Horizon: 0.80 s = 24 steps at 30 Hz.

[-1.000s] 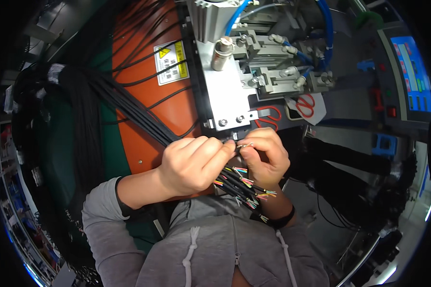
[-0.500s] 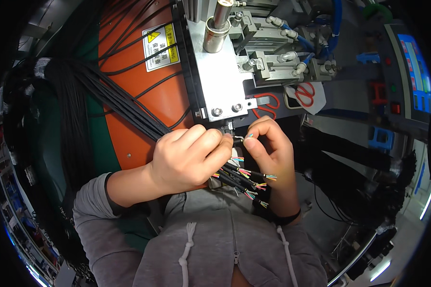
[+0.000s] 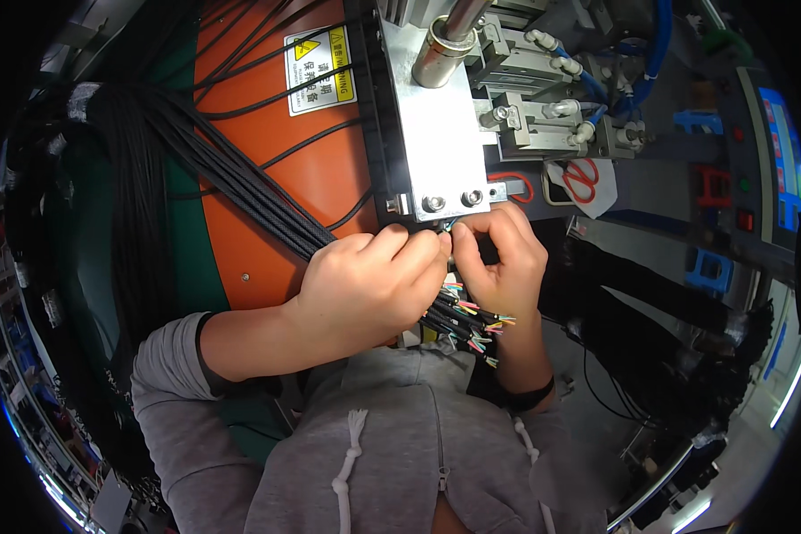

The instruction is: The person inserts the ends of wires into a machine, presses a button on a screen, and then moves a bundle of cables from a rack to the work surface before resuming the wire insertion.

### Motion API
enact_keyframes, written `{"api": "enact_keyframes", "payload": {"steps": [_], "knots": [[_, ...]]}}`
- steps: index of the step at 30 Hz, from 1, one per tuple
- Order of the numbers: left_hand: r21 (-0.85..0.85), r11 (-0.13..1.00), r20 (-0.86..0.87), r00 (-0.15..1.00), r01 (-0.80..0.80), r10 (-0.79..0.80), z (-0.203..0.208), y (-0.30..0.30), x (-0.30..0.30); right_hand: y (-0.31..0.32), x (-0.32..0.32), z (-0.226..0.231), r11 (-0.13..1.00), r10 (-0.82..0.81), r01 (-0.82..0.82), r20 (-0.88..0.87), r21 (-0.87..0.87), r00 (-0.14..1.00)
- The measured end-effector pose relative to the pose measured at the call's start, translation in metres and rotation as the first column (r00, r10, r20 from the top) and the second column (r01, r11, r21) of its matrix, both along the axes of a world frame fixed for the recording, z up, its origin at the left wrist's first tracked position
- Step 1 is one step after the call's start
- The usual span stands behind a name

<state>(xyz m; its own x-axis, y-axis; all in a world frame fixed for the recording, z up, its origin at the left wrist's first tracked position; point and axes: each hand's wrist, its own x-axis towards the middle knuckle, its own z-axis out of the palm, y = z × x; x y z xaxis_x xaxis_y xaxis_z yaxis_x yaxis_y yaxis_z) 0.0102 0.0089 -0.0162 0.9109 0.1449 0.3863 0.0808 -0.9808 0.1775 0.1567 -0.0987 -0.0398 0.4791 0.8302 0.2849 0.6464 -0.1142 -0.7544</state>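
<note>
My left hand (image 3: 374, 278) is closed over a bundle of black braided cables (image 3: 256, 198), its thumb and forefinger pinched at a cable end just below the metal block. Facing it, my right hand (image 3: 505, 258) pinches thumb and forefinger on a thin wire (image 3: 450, 225) of that end, with only a little bluish colour showing. Both sets of fingertips nearly meet under the front edge of the silver press block (image 3: 434, 133). Below my left hand, several stripped cable ends with coloured wires (image 3: 482, 331) fan out to the right. What lies directly under the block is hidden.
An orange machine top (image 3: 267, 254) with a warning label (image 3: 320, 69) lies left of the block. Pneumatic cylinders with blue hoses (image 3: 543, 120) stand at the upper right. Red-handled scissors (image 3: 582, 181) rest nearby. More black cables hang at left and right.
Both hands have moved up, closer to the press block's lower edge, with the cable end between them. The machine appears shifted slightly right and up in view.
</note>
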Motion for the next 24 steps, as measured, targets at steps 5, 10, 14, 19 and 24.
{"api": "enact_keyframes", "payload": {"steps": [5,10,14,19,24], "knots": [[0.108,0.993,-0.082,0.995,-0.047,0.056,0.004,-0.004,0.0,0.001,-0.001,-0.005,0.995,0.015,-0.014,-0.01,0.094,1.0],[0.142,0.99,-0.048,0.998,-0.023,0.03,0.003,0.0,0.002,0.0,-0.004,-0.018,0.994,-0.059,0.083,-0.299,0.067,0.952],[0.095,0.995,-0.002,1.0,0.002,-0.002,0.0,0.003,0.003,-0.001,-0.007,-0.028,0.989,-0.067,0.121,-0.457,0.089,0.887],[0.049,0.999,0.06,0.998,0.008,-0.011,-0.001,0.004,0.003,0.0,-0.005,-0.03,0.982,-0.051,0.104,-0.303,0.16,0.952],[0.068,0.998,-0.007,1.0,-0.001,0.001,0.004,0.0,-0.001,0.002,0.002,-0.025,0.971,0.026,-0.014,-0.048,0.239,0.998]]}}
